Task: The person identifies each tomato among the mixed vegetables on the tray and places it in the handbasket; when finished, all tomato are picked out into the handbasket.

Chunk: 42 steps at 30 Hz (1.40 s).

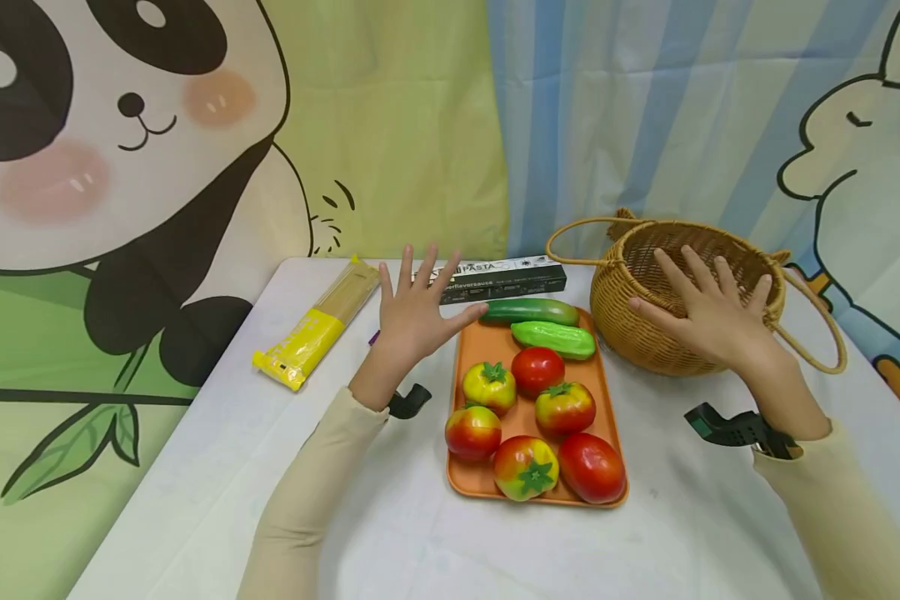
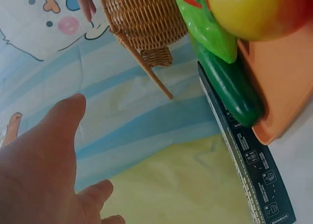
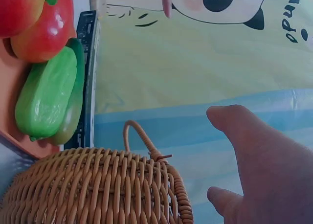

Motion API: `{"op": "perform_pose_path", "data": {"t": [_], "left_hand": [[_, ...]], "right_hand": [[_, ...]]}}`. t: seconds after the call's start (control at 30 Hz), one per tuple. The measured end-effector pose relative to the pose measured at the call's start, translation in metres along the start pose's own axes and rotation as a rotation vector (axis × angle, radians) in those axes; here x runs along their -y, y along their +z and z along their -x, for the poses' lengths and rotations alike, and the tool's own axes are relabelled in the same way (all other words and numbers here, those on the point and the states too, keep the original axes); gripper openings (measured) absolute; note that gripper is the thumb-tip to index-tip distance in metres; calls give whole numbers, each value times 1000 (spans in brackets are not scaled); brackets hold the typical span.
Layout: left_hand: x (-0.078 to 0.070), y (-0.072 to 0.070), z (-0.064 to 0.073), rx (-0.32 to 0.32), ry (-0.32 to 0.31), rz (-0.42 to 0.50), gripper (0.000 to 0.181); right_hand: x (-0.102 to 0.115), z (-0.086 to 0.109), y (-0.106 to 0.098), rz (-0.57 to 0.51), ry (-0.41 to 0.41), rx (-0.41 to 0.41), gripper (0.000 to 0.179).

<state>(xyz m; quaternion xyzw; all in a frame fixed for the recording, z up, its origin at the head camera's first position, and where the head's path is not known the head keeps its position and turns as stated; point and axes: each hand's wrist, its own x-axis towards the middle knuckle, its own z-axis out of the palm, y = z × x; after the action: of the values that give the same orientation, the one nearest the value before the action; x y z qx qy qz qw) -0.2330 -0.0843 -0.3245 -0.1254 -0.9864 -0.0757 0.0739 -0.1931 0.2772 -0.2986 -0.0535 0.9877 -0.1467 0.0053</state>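
My left hand (image 1: 414, 312) is raised with its fingers spread, between a yellow pack of noodles (image 1: 317, 323) and an orange tray (image 1: 461, 492). It holds nothing. With fingers likewise spread, my right hand (image 1: 720, 321) hovers in front of a wicker basket (image 1: 637, 337) and hides part of its opening. On the tray lie a dark green cucumber (image 1: 531, 312), a light green vegetable (image 1: 553, 339) and several red and yellow tomatoes (image 1: 591, 468). Behind the tray stands a black and white pasta box (image 1: 506, 283); the left wrist view shows its dark side (image 2: 259, 170).
A white cloth covers the table (image 1: 390, 533). Curtains with a panda print (image 1: 157, 192) and blue stripes (image 1: 607, 108) hang behind it. The basket's loop handles (image 1: 832, 337) stick out at either side. Each wrist wears a black camera mount (image 1: 738, 431).
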Motion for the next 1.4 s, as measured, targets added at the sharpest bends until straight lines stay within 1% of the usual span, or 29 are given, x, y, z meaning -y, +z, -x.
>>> {"op": "perform_pose_path", "data": {"t": [0.2, 0.27, 0.43, 0.53, 0.67, 0.77, 0.87, 0.97, 1.07, 1.17, 1.27, 1.4], "left_hand": [[0, 6, 9, -91, 58, -24, 90], [0, 8, 13, -111, 77, -35, 91], [3, 13, 22, -138, 126, -36, 89], [6, 16, 25, -162, 170, -63, 86], [12, 23, 30, -210, 238, -115, 83], [18, 29, 32, -231, 285, -100, 78], [24, 35, 32, -213, 325, -42, 72], [31, 42, 31, -158, 344, 48, 67], [38, 51, 27, -107, 342, 113, 66], [44, 58, 25, -76, 320, 138, 66], [46, 62, 25, -52, 299, 165, 67], [46, 66, 24, -19, 297, 205, 65]], "right_hand": [[5, 7, 2, 27, -35, -31, 88], [6, 10, 3, 28, -56, -52, 88], [9, 17, 11, 5, -113, -153, 84], [12, 20, 17, -16, -148, -209, 81], [14, 24, 25, -36, -193, -244, 79], [18, 29, 31, -44, -227, -268, 79], [22, 33, 38, -65, -269, -299, 78], [25, 37, 46, -97, -327, -336, 76], [28, 39, 53, -125, -396, -372, 73], [31, 39, 61, -137, -464, -387, 69], [35, 38, 67, -129, -505, -372, 68], [40, 38, 75, -128, -507, -297, 69]]}}
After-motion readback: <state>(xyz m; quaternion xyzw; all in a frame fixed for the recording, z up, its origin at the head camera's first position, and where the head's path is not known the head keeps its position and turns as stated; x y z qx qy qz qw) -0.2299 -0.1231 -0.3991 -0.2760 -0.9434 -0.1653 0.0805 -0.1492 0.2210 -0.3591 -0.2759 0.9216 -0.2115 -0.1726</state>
